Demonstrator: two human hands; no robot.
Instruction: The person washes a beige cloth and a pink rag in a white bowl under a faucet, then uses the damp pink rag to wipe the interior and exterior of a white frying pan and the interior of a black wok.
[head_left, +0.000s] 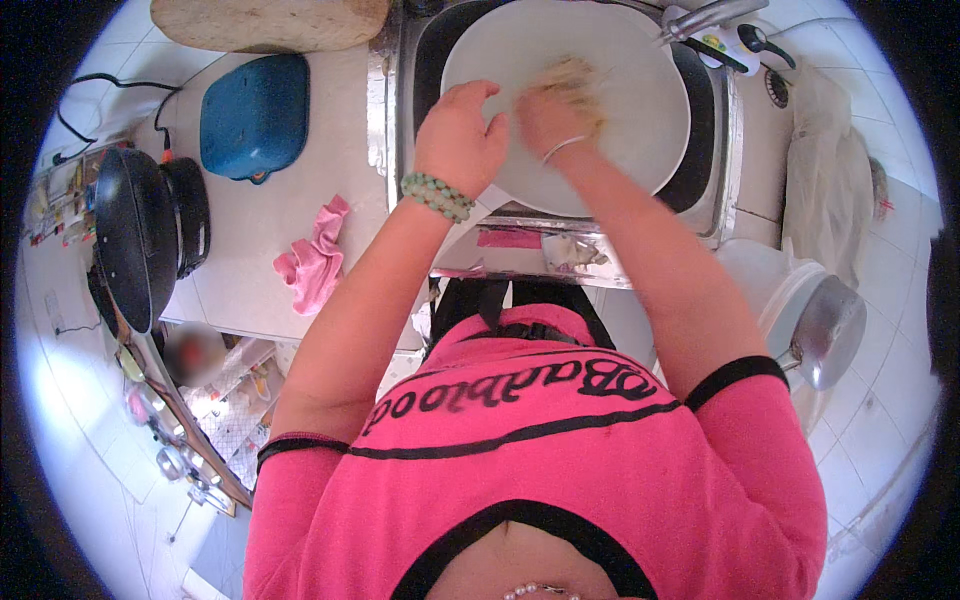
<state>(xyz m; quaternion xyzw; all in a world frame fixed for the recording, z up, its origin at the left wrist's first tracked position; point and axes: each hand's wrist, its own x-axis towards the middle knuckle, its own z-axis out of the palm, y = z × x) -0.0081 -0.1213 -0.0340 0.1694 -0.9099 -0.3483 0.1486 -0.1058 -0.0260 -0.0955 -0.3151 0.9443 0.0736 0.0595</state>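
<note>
A large white basin (637, 161) sits in the dark sink (694, 176) under a metal faucet (697, 21). My right hand (555, 120), with a thin bangle at the wrist, is inside the basin, blurred, against a pale yellowish-brown bunch (574, 79) of something stringy that the picture does not settle. Whether its fingers grip the bunch cannot be told. Over the basin's left side is my left hand (463, 135), bent at the fingers, thumb apart, with nothing seen in it. Green bead bracelets (437, 196) circle that wrist.
Left of the sink are a blue plastic basin (255, 116), a crumpled pink cloth (315, 259) and a wooden board (270, 22). A black wok (135, 232) stands at the far left. A metal ladle (829, 330) rests by a translucent container (765, 281) at the right.
</note>
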